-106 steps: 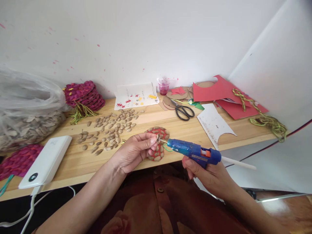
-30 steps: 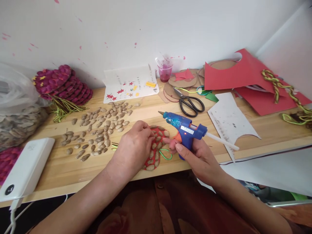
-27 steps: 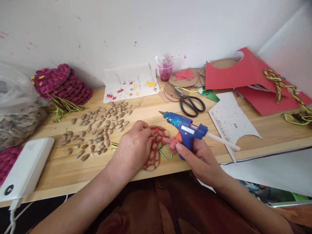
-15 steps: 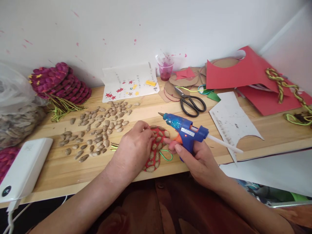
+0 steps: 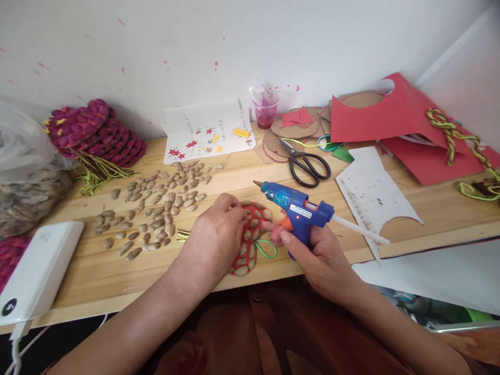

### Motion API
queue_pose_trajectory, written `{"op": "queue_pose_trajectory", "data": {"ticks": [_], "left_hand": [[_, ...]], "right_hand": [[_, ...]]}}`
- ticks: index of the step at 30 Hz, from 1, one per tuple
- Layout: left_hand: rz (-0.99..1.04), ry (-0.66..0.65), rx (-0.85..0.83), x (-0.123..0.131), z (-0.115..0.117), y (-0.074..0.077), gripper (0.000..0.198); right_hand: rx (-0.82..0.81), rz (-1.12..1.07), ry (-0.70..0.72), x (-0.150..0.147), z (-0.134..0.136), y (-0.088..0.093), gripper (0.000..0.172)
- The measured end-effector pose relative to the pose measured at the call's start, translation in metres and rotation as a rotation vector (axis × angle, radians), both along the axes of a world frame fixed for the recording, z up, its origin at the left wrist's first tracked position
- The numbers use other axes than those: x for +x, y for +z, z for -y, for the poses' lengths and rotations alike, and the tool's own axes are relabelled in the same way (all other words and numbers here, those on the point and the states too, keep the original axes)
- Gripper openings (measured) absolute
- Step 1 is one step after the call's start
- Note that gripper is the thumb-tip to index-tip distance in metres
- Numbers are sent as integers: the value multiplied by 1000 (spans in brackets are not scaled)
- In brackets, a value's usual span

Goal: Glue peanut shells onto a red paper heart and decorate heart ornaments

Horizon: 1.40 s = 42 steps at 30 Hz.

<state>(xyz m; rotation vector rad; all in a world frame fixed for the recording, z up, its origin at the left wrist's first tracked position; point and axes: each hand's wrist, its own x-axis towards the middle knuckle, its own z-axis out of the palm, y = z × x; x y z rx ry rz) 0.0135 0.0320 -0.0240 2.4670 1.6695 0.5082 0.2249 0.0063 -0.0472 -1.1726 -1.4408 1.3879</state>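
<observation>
My right hand (image 5: 318, 255) grips a blue hot glue gun (image 5: 291, 203), a finger by its orange trigger. The nozzle points left and a white glue stick (image 5: 361, 230) sticks out of the back. My left hand (image 5: 214, 234) is closed, its fingertips down on a red disc (image 5: 251, 266) covered with peanut shells (image 5: 242, 261). Whatever those fingers pinch is hidden behind the hand. A green cord loop (image 5: 269, 250) comes off the disc's right side, and yellow-brown tassel strands (image 5: 182, 235) show left of my left hand. Loose peanut shells (image 5: 158, 224) lie scattered further left.
Black-handled scissors (image 5: 308, 166) lie behind the glue gun. A plastic cup (image 5: 265, 109) stands by the wall near cardboard discs (image 5: 275, 143). Red card (image 5: 363, 120) lies right, purple stacked pieces (image 5: 97, 130) left. A white power bank (image 5: 42, 265) sits at the left edge.
Both hands and the glue gun stay in place. The view has shifted very slightly.
</observation>
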Motion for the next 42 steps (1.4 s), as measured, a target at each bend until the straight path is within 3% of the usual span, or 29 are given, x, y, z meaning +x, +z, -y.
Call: {"op": "queue_pose_trajectory", "data": {"ticks": [10, 16, 20, 25, 30, 37, 42], "left_hand": [[-5, 7, -30, 1, -1, 1, 19], [-14, 15, -43, 1, -1, 1, 20], [2, 18, -61, 0, -2, -1, 20], [126, -15, -58, -6, -4, 6, 20], [237, -41, 9, -19, 1, 12, 27], [193, -68, 82, -27, 17, -3, 37], [226, -89, 26, -20, 23, -11, 42]], "right_hand": [[-1, 3, 11, 2, 0, -1, 34], [5, -8, 8, 1, 1, -1, 17], [2, -17, -2, 0, 0, 0, 16], [-29, -49, 11, -1, 0, 1, 23], [-16, -79, 23, -1, -1, 1, 17], [-23, -78, 14, -1, 0, 0, 12], [1, -55, 9, -2, -1, 1, 15]]}}
